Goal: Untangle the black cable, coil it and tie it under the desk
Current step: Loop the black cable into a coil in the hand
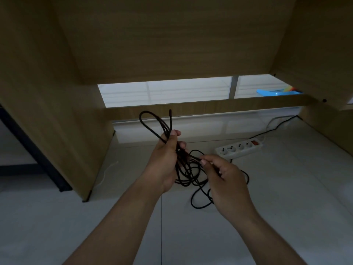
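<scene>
The left hand [166,159] is raised in the middle of the space under the table [47,111], its fingers curled tight round a bunch of the black cable [183,176]. A few gathered loops and one free end stand up above the fist. That hand seems to serve as the anchor, keeping the turns already gathered from slipping back into the mess. Just to its right, the right hand [227,180] pinches a single strand between thumb and forefinger, probably to pick that strand out of the knot or feed it into the next turn. The rest of the cable hangs below both hands in loose, crossing loops that trail onto the pale tiled floor [267,207], so the untangling looks only partly done, and nothing is tied yet. Holding the bundle up lets the slack hang freely, which should help the crossings show. To the right, on the floor, lies a white power strip [238,148], near the trailing loops but apart from them. Its own dark lead runs off to the far right.
</scene>
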Demonstrator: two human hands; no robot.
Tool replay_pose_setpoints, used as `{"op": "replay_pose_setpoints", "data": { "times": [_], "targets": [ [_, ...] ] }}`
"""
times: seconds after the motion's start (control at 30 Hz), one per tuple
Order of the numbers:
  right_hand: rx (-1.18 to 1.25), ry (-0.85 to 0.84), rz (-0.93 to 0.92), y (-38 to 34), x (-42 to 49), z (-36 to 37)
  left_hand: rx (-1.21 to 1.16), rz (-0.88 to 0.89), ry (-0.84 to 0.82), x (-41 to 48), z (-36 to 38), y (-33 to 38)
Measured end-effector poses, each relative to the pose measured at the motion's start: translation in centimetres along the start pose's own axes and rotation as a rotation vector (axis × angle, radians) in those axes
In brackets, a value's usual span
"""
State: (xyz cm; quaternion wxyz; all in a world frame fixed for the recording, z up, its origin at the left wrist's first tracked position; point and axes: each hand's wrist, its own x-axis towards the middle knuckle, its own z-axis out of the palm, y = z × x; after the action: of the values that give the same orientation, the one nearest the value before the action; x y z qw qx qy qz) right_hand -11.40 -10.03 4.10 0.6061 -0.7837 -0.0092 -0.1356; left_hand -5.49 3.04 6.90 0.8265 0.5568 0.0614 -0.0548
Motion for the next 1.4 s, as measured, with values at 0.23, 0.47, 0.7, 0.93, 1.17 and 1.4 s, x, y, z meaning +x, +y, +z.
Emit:
{"op": "replay_pose_setpoints", "data": {
  "times": [0.23, 0.47, 0.7, 0.93, 1.17, 1.4],
  "targets": [
    [-0.045, -0.005, 0.014, 0.2, -0.7, 1.2, -0.032, -0.11, -0.168, -0.7, 0.6, -1.0],
    [0.006, -0.313, 0.185, 0.1, -0.8, 1.2, 0.108, -0.07, -0.296, -0.5, 0.2, -1.4],
    [-0.103, -0.33, 0.107, 0.6, -0.8, 1.0, 0.059, -0.115, -0.42, -0.3, -0.8, -0.6],
    [-0.599, -0.427, 0.023, 1.1, -0.6, 0.2, -0.26, -0.155, -0.097, 1.3, -2.0, 0.3],
    [-0.446, -0.397, 0.094, 1.7, -0.2, 0.1, -0.312, -0.126, 0.038, 1.8, -2.0, 0.4],
    [-0.302, -0.296, 0.055, 0.6, 0.3, -0.6, -0.315, -0.23, 0.003, 1.7, -2.9, 1.4]
  ]
}}
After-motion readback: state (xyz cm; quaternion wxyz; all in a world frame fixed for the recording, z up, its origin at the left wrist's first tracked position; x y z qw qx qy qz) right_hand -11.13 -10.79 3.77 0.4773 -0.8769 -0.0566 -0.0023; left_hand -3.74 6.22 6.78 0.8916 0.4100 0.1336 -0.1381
